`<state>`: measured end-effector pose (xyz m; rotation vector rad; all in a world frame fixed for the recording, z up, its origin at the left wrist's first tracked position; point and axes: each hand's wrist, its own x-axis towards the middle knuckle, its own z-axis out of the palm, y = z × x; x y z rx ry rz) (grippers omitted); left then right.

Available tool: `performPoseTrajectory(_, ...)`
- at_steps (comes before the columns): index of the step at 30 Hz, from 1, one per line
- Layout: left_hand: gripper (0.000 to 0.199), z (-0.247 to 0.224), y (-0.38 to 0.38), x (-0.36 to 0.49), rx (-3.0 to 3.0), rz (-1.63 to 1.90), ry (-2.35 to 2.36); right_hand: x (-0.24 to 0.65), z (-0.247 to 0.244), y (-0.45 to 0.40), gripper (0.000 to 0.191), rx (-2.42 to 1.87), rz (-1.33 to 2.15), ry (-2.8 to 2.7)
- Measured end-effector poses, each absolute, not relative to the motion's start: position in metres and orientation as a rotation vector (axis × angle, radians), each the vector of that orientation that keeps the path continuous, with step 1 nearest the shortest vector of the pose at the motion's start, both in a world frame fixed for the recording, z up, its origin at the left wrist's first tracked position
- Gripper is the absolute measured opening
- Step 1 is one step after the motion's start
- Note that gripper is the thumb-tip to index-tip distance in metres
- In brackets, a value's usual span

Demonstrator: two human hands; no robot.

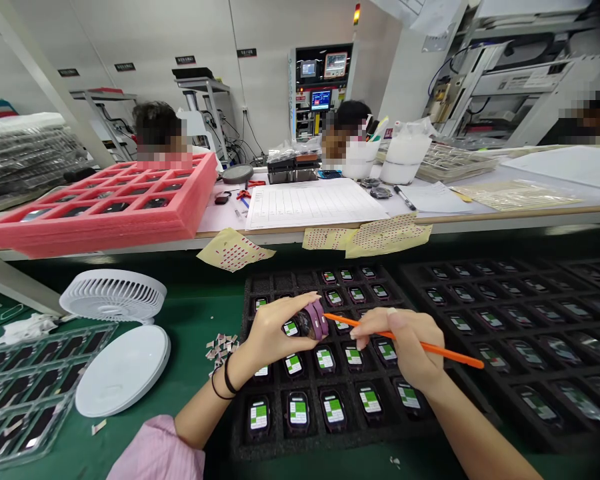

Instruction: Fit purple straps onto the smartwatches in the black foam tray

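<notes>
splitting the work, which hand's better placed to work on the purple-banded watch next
Probably the right hand: it holds the orange stick with its tip at the watch, while the left hand is busy gripping that watch.

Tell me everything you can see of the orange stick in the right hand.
The orange stick is a long, slim, straight rod that looks like plastic, narrowing to a fine tip. The right hand pinches it near the middle, and it lies at a slant above the black foam tray. Its tip reaches the purple-strapped watch in the left hand; actual contact cannot be told.
</notes>
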<state>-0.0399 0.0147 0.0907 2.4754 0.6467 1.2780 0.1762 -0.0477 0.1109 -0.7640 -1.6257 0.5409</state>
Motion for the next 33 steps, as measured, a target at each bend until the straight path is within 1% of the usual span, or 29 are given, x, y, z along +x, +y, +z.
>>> performPoseTrajectory(5,0.06,0.089,0.015,-0.04,2.498,1.26,0.662,0.174,0.113,-0.05,0.044,-0.782,0.471,-1.65)
performPoseTrajectory(12,0.063,0.089,0.012,-0.038,2.446,1.19,0.69,0.177,0.107,-0.051,0.045,-0.717,0.591,-1.658)
performPoseTrajectory(24,0.061,0.088,0.015,-0.04,2.522,1.185,0.704,0.171,0.11,-0.05,0.043,-0.736,0.549,-1.686)
performPoseTrajectory(28,0.058,0.092,0.017,-0.04,2.476,1.154,0.804,0.173,0.105,-0.042,0.041,-0.676,0.64,-1.557)
performPoseTrajectory(30,0.055,0.094,0.017,-0.04,2.499,1.151,0.852,0.169,0.103,-0.035,0.033,-0.796,0.725,-1.419)
performPoseTrajectory(32,0.052,0.093,0.018,-0.039,2.536,1.164,0.887,0.161,0.099,-0.027,0.024,-0.93,0.88,-1.33)
performPoseTrajectory(33,0.05,0.093,0.017,-0.039,2.548,1.166,0.897,0.156,0.097,-0.024,0.028,-0.965,0.983,-1.314)
